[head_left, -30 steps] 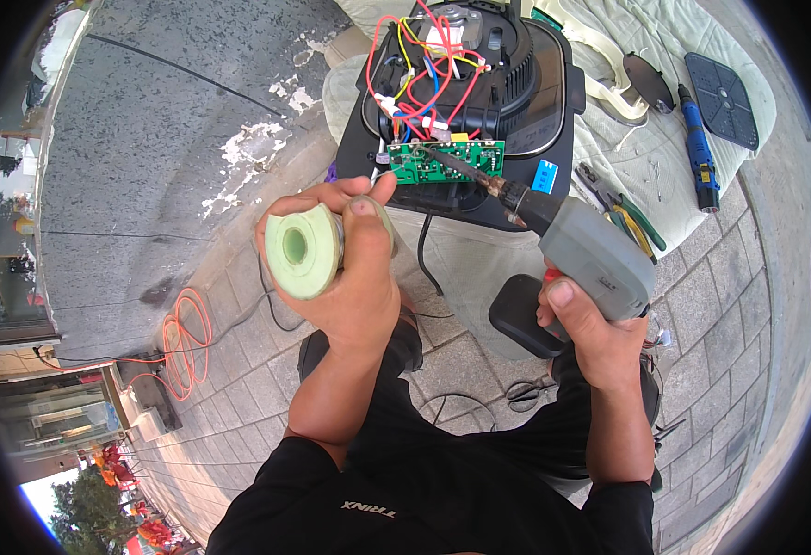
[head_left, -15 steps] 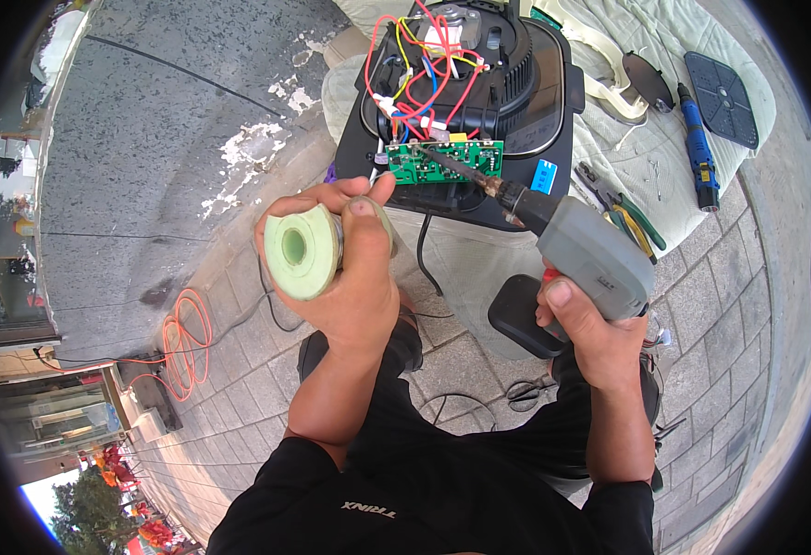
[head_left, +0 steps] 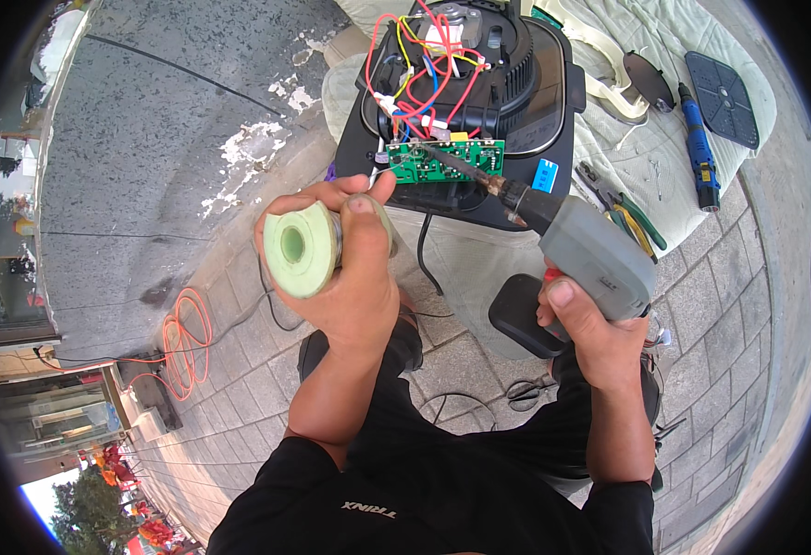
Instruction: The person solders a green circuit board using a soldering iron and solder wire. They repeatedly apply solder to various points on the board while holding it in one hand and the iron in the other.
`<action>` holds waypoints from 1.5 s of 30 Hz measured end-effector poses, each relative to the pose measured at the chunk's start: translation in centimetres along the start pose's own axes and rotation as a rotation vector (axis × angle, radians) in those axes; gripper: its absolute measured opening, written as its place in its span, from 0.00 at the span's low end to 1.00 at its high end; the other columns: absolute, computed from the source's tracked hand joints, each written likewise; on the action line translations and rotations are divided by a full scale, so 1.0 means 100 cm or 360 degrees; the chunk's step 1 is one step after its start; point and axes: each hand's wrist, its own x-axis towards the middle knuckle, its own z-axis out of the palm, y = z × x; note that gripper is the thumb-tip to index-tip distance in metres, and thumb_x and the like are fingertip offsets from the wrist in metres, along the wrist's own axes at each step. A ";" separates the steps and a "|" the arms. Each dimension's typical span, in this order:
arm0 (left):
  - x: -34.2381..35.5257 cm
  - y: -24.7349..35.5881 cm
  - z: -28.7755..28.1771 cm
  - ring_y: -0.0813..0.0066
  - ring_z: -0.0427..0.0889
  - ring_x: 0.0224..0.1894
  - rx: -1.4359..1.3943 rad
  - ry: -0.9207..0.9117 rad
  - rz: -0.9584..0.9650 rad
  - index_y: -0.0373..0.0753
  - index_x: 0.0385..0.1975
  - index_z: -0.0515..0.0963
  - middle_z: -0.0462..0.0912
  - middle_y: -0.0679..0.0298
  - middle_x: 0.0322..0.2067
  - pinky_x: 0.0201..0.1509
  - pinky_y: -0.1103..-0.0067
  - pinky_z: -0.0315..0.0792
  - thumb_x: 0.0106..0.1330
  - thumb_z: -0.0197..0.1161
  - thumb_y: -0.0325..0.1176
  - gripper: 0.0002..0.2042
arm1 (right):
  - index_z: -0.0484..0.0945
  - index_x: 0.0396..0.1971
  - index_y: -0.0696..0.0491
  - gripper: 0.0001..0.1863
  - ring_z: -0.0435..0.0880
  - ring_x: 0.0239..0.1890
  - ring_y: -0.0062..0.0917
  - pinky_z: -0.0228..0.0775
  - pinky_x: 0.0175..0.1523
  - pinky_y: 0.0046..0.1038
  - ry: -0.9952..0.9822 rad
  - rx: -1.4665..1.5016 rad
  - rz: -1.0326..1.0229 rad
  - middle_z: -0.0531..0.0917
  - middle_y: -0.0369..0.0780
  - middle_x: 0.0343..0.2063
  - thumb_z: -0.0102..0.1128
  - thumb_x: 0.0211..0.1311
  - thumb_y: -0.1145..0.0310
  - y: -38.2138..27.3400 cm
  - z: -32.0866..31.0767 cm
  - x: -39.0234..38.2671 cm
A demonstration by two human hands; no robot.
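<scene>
Spool [head_left: 316, 252] in left grip [head_left: 361, 273], soldering gun [head_left: 600, 254] (grey) in right grip [head_left: 598, 338]

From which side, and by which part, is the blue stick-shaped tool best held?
Probably around the thick middle of the blue stick-shaped tool, from the near side: its wide end lies nearest, its slim black tip points away.

Between your left hand [head_left: 354, 291], wrapped round a pale green spool [head_left: 317, 252], and the soldering gun [head_left: 600, 250] in your right hand [head_left: 600, 333], a gap leads toward the green circuit board [head_left: 428, 173], a black cord [head_left: 426, 259] running down through it. The gun's long tip [head_left: 464, 168] crosses the board from the right; tangled wires [head_left: 421, 113] crowd its far edge.
</scene>
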 end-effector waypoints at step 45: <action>0.002 0.005 0.006 0.64 0.81 0.49 0.0058 0.0068 -0.0051 0.33 0.54 0.66 0.74 0.58 0.43 0.54 0.55 0.84 0.68 0.59 0.16 0.17 | 0.82 0.46 0.61 0.17 0.80 0.28 0.14 0.73 0.33 0.19 0.0025 -0.0008 0.0016 0.85 0.35 0.31 0.75 0.61 0.70 0.000 0.001 0.000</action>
